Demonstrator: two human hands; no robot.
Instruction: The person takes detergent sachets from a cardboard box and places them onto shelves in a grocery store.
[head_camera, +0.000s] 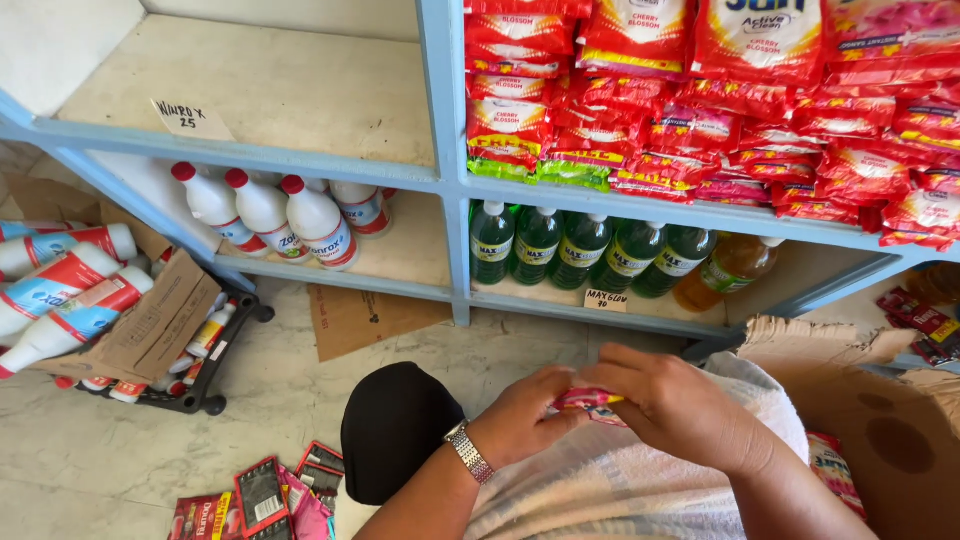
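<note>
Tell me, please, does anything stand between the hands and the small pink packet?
Nothing visible does. The left hand and the right hand both already pinch the packet between their fingers, above a pale cloth.

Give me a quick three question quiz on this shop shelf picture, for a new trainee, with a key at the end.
1. True or false: the left hand and right hand together hold a small pink sachet.
2. Which compartment holds the green bottles? A: top left. B: bottom right, below the red packets. C: the cardboard box.
3. Fill in: the white bottles on the lower left shelf have ___ caps.

Key: 1 true. 2 B. 3 red.
</note>
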